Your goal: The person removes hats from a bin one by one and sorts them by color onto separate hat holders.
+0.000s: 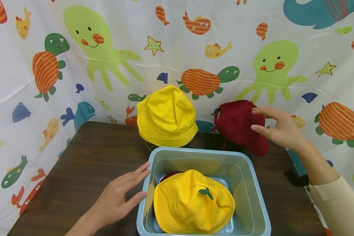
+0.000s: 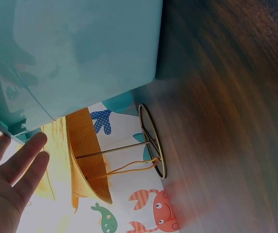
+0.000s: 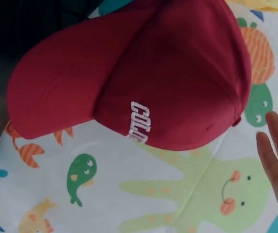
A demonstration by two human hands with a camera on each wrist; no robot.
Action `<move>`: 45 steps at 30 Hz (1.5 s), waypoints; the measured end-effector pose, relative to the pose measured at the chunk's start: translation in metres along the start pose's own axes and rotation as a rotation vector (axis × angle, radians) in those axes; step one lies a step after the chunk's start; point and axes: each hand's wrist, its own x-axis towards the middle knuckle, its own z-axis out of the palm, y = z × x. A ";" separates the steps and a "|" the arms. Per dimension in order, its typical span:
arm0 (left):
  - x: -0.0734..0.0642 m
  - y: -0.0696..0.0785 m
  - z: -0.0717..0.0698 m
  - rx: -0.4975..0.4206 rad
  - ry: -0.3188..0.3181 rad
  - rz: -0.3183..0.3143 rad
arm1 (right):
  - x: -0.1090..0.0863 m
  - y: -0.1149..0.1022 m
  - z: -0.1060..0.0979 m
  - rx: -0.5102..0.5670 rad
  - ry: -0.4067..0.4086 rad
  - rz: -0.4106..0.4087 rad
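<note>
A blue plastic bin stands at the front of the table, with a yellow bucket hat bearing a green leaf inside it. Part of something dark red shows beneath that hat. My left hand rests its straight fingers against the bin's left rim. At the back right hangs a dark red baseball cap, white letters on its front in the right wrist view. My right hand is beside the cap's right side, fingers apart and holding nothing. Behind the bin, a second yellow bucket hat sits on a wire stand.
A dark wooden table lies under everything. Behind and at both sides hangs a white curtain printed with sea animals. A black object sits at the table's right edge, near my right forearm.
</note>
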 end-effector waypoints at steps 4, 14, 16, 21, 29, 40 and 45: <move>0.000 0.001 0.000 0.001 -0.001 -0.002 | -0.004 -0.004 0.004 0.001 -0.007 -0.023; -0.001 0.001 0.000 0.001 -0.001 -0.005 | -0.014 -0.011 0.016 -0.073 0.002 -0.226; -0.001 0.001 0.000 0.000 -0.002 -0.006 | -0.016 -0.014 0.018 -0.089 -0.009 -0.246; -0.001 0.001 0.000 0.000 -0.002 -0.006 | -0.021 -0.021 0.021 -0.091 -0.063 -0.249; 0.000 0.002 0.001 -0.007 0.002 -0.007 | -0.028 -0.028 0.026 -0.073 -0.121 -0.280; 0.000 0.003 0.000 0.009 0.004 -0.012 | -0.037 -0.037 0.038 -0.066 -0.216 -0.311; 0.000 0.003 -0.001 0.016 0.005 -0.014 | -0.041 -0.042 0.044 -0.058 -0.266 -0.305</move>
